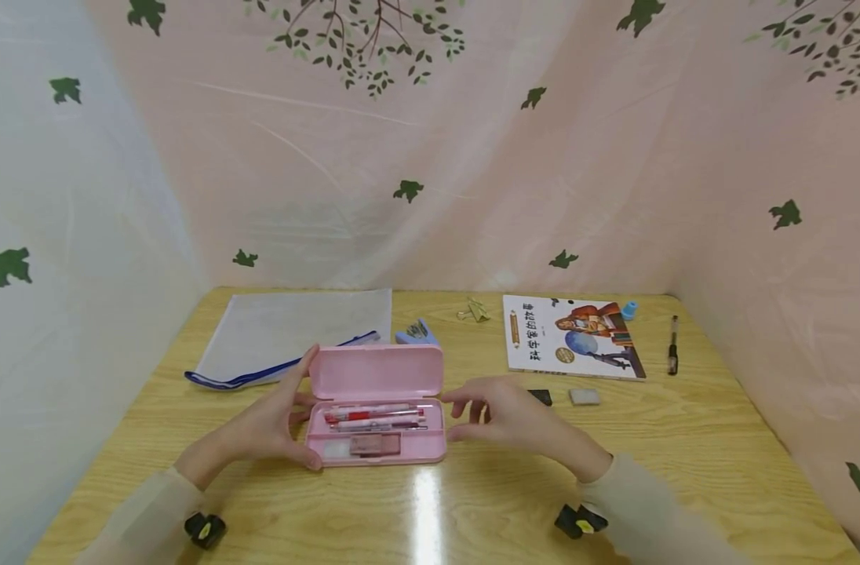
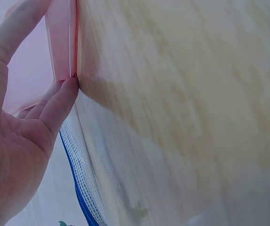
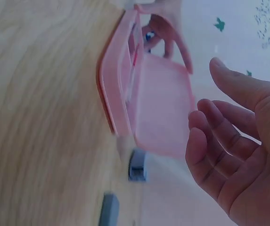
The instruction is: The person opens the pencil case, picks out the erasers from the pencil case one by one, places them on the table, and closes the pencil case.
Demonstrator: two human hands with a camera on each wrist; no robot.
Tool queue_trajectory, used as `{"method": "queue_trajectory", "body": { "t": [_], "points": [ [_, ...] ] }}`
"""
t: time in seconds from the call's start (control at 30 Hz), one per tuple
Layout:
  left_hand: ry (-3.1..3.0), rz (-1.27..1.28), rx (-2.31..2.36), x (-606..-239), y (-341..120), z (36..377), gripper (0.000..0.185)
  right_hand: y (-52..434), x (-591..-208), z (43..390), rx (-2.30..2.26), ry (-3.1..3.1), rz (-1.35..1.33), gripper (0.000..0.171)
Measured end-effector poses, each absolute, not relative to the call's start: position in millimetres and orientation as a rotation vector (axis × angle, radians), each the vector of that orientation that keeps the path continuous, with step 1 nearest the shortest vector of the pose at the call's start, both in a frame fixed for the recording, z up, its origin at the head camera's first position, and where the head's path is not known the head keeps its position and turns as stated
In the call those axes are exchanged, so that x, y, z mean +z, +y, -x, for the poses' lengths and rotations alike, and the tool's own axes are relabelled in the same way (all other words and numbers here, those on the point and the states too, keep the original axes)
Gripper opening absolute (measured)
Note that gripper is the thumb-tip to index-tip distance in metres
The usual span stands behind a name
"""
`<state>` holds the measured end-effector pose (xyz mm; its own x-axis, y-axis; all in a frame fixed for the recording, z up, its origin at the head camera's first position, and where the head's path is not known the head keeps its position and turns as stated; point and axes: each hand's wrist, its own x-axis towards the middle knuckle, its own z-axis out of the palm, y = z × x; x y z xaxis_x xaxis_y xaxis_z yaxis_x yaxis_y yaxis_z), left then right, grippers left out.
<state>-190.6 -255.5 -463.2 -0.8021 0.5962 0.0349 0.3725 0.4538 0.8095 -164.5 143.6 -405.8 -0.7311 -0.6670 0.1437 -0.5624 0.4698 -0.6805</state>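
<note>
A pink pencil case lies on the wooden table with its lid raised at the back. Inside, several pens fill the rear compartment, one of them red; a small white block and a pinkish-brown block sit in the front one. My left hand holds the case's left end, thumb at the front corner and a finger up at the lid's edge. Just beyond the right end hovers my right hand, fingers loosely bent with nothing between them; the right wrist view shows it apart from the case.
Behind the case are a clear blue-zipped pouch and a blue holder. A gold binder clip, a book, a small blue object and a black pen lie farther right. An eraser and a dark block are near my right hand.
</note>
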Motion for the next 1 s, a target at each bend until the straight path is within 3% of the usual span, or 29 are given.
{"method": "queue_trajectory", "body": {
  "t": [0.3,0.47,1.0],
  "points": [
    [2.448,-0.846,1.272,-463,-257,191,0.15,77,-424,169,-0.832,2.591,1.314,0.046],
    [2.455,-0.846,1.277,-465,-257,191,0.15,54,-430,169,-0.722,2.587,1.311,0.05],
    [2.463,-0.825,1.265,-467,-258,190,0.149,31,-446,174,-0.634,2.662,1.281,0.031]
  ]
}}
